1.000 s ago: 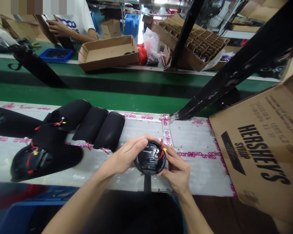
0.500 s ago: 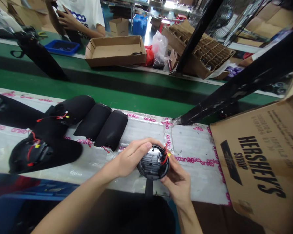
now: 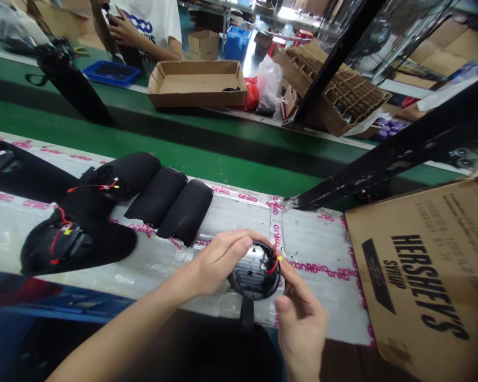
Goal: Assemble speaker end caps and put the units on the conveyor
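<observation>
My left hand [image 3: 217, 261] grips a round black speaker part [image 3: 255, 271] from its left side, fingers curled over the top rim. Red wires and a yellow connector [image 3: 274, 260] stick out at its upper right. My right hand [image 3: 300, 313] is just below and right of the part, fingers bent, one fingertip touching the rim near the wires; it has no firm hold on it. The part hovers over the front edge of a plastic-covered white table [image 3: 318, 249].
Several black cylindrical speaker shells [image 3: 163, 204] with red wires lie on the left of the table. A large cardboard box [image 3: 430, 281] stands at the right. A green conveyor [image 3: 207, 159] runs behind, with an open cardboard tray [image 3: 197, 85], a black post [image 3: 334, 58], and another person [image 3: 143, 26] beyond.
My right hand has slipped down and away from the part's right side, now touching only with a fingertip. The view has shifted slightly; my left hand keeps its hold.
</observation>
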The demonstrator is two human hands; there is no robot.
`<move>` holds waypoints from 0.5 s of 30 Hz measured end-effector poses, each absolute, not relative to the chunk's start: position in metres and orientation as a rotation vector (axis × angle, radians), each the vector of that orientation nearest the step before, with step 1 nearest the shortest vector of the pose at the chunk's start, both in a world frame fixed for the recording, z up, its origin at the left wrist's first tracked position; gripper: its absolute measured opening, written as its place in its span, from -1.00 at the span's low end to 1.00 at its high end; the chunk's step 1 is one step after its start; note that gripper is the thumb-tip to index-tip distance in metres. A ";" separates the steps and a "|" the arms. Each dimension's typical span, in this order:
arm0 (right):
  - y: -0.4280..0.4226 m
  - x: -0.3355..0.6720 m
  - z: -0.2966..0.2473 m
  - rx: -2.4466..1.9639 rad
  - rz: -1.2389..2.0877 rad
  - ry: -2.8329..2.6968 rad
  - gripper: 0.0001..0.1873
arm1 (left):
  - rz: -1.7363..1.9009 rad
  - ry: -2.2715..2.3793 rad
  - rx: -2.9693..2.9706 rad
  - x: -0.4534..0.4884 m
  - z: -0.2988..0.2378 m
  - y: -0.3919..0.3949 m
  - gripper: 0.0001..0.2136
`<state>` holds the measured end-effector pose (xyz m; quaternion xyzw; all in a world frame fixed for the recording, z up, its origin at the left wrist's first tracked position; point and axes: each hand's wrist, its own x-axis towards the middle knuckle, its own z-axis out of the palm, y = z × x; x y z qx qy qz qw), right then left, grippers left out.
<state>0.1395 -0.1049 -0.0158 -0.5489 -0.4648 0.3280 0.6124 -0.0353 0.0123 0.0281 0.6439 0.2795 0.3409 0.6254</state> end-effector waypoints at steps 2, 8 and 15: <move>-0.108 0.127 -0.012 -1.375 0.721 -1.002 -0.57 | 0.823 0.692 1.509 -0.038 0.027 0.012 -0.55; -0.104 0.118 -0.006 -1.437 0.742 -0.978 -0.57 | 0.607 0.604 1.822 -0.076 0.034 0.023 -0.20; -0.106 0.126 -0.005 -1.455 0.767 -0.982 -0.56 | 0.521 0.654 2.050 -0.091 0.034 0.027 -0.11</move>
